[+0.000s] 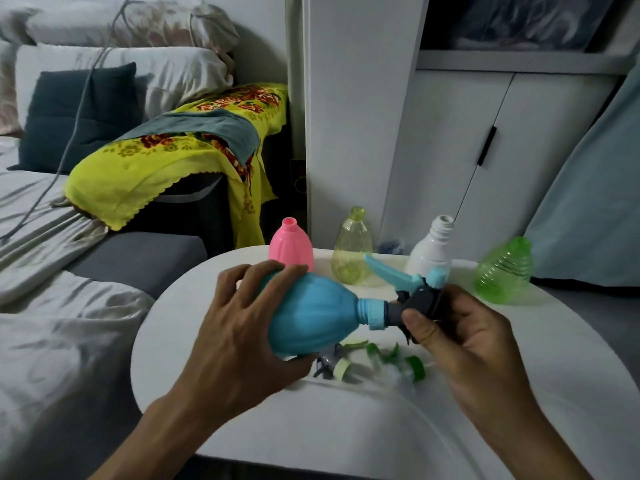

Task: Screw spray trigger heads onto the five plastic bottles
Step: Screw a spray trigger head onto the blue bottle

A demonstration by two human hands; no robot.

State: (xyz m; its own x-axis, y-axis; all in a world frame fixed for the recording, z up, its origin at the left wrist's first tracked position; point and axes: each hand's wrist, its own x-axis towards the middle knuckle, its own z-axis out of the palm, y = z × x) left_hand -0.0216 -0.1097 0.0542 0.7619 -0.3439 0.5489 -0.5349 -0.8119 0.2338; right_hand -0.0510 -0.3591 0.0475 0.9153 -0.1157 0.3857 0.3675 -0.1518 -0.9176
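left hand point(239, 327) wrapped round the blue bottle point(311, 317), held sideways over the white table point(346, 427) | right hand point(460, 337) gripped on the spray trigger head point(412, 296) at its neck | pink bottle point(291, 247), yellow bottle point(351, 251), white bottle point(433, 251), green bottle point(504, 271) lined up behind, uncapped | loose heads point(377, 362) left underneath, kinda blurry

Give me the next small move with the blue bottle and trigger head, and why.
Probably keep twisting the trigger head with the right hand while the left hand steadies the blue bottle. The head's blue collar is already on the neck, but whether it is fully seated cannot be told. The pink bottle, yellow bottle, white bottle and green bottle stand uncapped on the table.
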